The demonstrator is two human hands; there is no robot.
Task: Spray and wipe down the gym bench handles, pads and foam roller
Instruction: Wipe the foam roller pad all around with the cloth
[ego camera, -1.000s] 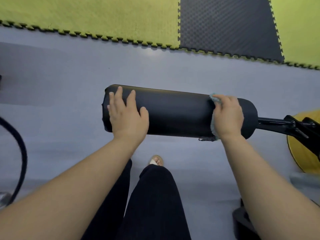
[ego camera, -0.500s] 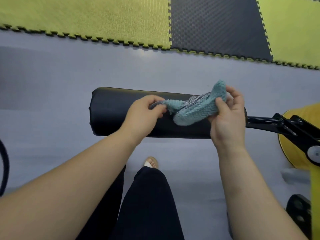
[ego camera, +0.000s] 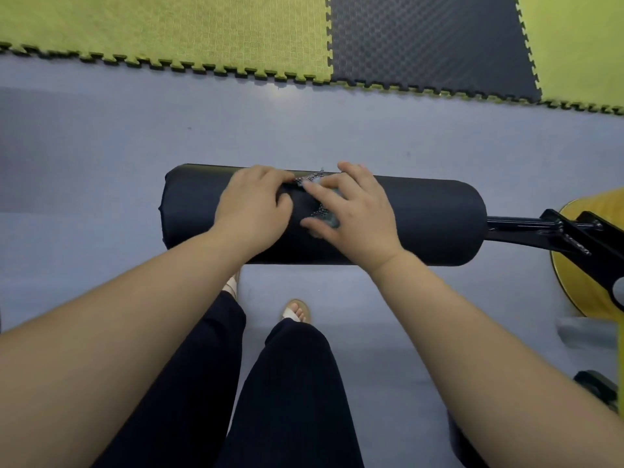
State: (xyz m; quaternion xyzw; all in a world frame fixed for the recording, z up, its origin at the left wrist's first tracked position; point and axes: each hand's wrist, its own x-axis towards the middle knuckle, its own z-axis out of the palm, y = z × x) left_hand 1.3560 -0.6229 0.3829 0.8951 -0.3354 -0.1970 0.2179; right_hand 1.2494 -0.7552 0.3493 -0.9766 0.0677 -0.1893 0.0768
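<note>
Right hand point(ego camera: 354, 214) spread flat, pressing cloth point(ego camera: 326, 218), lifted a moment ago, back onto foam roller point(ego camera: 432, 221) lying 9-to-3 o'clock; left hand point(ego camera: 251, 211) curled at cloth's 9 o'clock edge, grip indiscernible; wiping ready to resume.

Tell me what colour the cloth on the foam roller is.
Teal, with a speckled dark-and-white weave on one side; the cloth shows only partly, in the head view.
</note>
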